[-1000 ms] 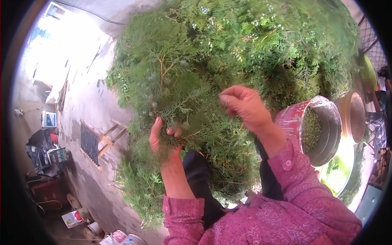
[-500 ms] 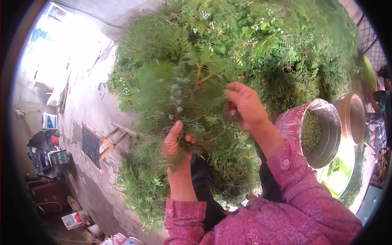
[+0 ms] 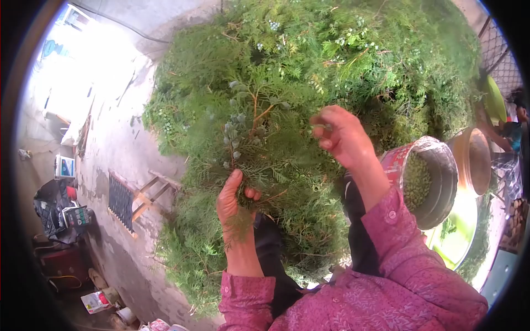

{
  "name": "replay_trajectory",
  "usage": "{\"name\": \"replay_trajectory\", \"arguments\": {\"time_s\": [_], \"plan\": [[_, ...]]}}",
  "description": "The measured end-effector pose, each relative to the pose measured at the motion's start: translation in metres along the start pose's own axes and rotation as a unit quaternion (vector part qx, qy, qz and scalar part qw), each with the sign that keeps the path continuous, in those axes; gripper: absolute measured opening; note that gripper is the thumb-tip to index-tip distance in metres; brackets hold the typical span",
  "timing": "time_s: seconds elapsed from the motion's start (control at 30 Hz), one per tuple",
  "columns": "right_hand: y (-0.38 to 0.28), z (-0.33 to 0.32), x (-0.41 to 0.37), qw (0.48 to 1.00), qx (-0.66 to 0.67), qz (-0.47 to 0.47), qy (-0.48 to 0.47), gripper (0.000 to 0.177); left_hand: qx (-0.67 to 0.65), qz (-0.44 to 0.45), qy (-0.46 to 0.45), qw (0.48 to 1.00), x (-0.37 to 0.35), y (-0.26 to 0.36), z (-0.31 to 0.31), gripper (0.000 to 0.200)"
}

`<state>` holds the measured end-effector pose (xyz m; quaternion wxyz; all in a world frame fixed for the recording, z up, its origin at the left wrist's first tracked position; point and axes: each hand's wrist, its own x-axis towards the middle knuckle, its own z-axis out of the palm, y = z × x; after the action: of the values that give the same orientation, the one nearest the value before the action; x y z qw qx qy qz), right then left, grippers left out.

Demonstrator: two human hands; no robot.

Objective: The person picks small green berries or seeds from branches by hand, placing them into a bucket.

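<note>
My left hand [image 3: 234, 201] is closed around the lower stem of a leafy evergreen sprig [image 3: 255, 127] with orange-brown twigs. Clusters of small blue-green cones [image 3: 232, 135] hang along it, above my thumb. To the right of the sprig and apart from it, my right hand [image 3: 343, 135] is raised with its fingers curled together. Whatever lies between those fingertips is too blurred to name. A large heap of cut evergreen branches [image 3: 309, 60] spreads behind and below both hands, with more pale cones among its leaves.
At the right, a red and silver metal bucket [image 3: 439, 176] holds many small green cones [image 3: 417, 182]. Beside it are a tan bucket [image 3: 475, 157] and a bright green basin [image 3: 464, 237]. A small wooden stool [image 3: 152, 193] stands left on the concrete floor. A person [image 3: 516, 132] shows at the far right.
My right hand has drawn slightly up and away from the sprig, its fingers curled. The sprig has stopped shaking and now looks sharper. My left hand keeps its hold.
</note>
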<state>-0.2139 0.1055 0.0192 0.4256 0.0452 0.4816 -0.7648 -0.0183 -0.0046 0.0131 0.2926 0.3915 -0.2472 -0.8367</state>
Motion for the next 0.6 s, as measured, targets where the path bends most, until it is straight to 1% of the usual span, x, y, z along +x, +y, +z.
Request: {"name": "replay_trajectory", "arguments": {"time_s": [0.03, 0.1, 0.13, 0.2, 0.27, 0.33, 0.4, 0.43, 0.5, 0.53, 0.6], "plan": [[0.002, -0.003, 0.001, 1.000, 0.000, 0.000, 0.001, 0.013, -0.006, -0.006, 0.007, 1.000, 0.000, 0.001, -0.001, 0.012], [0.007, -0.007, 0.005, 0.990, -0.006, -0.001, -0.141, 0.017, -0.012, -0.013, 0.014, 1.000, -0.001, 0.001, -0.003, 0.013], [0.008, -0.006, 0.005, 0.990, -0.006, -0.001, -0.141, 0.017, -0.005, -0.013, 0.013, 1.000, -0.001, 0.000, -0.003, 0.013], [0.011, -0.002, 0.004, 0.989, -0.050, -0.020, -0.135, 0.026, 0.003, -0.015, 0.010, 1.000, 0.000, -0.001, -0.005, 0.014], [0.012, 0.000, 0.004, 0.989, -0.061, -0.026, -0.129, 0.028, 0.000, -0.032, -0.014, 0.999, 0.001, -0.002, -0.007, 0.015], [0.014, 0.000, 0.005, 0.989, -0.072, -0.030, -0.123, 0.030, 0.014, -0.032, -0.001, 0.999, 0.000, -0.004, -0.005, 0.015], [0.015, -0.001, 0.006, 0.988, -0.067, -0.061, -0.123, 0.028, 0.028, -0.030, 0.012, 0.999, 0.001, -0.004, -0.004, 0.015], [0.015, 0.000, 0.006, 0.988, -0.067, -0.061, -0.122, 0.028, 0.031, -0.029, -0.001, 0.999, 0.001, -0.004, -0.004, 0.016], [0.014, 0.001, 0.003, 0.988, -0.075, -0.076, -0.109, 0.021, 0.034, -0.028, -0.013, 0.999, 0.001, -0.004, -0.006, 0.016], [0.015, 0.001, 0.004, 0.988, -0.075, -0.077, -0.109, 0.021, 0.029, -0.031, -0.020, 0.999, 0.002, -0.004, -0.007, 0.016], [0.019, 0.002, 0.007, 0.978, -0.104, -0.172, -0.060, 0.012, 0.023, -0.034, -0.027, 0.999, 0.000, -0.005, -0.006, 0.016]]}}
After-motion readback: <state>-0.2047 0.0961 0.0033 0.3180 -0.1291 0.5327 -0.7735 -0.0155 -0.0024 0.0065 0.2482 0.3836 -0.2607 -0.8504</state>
